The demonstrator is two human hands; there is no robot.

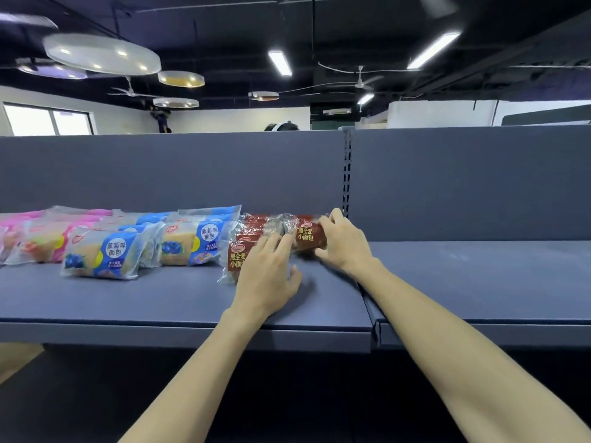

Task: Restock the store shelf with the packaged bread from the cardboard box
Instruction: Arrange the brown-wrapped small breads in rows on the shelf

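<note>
- The dark blue store shelf (160, 298) runs across in front of the person, with a tall back panel (192, 167) of the same colour and a slotted upright post (347, 174) where two sections meet.
- The section of shelf to the right of the post (479, 276) carries nothing that I can see.
- A row of packaged bread lies along the back of the left section: pink packs (35, 241) at the far left, blue packs (105, 254) in the middle, and red packs (249, 228) toward the post.
- The front blue pack sits nearer the shelf edge than the others behind it.
- The right hand (343, 241) grips the rightmost red pack (307, 235), fingers curled over its top edge and thumb below, just beside the post.
- The left hand (271, 270) rests on the neighbouring front red pack (236, 257), fingers straight and spread over the wrapper, the thumb out over the bare shelf.
- The two red packs lie side by side, touching or nearly so; the hands hide the gap.
- A corner of brown cardboard (16, 359) shows below the shelf at the far left.
</note>
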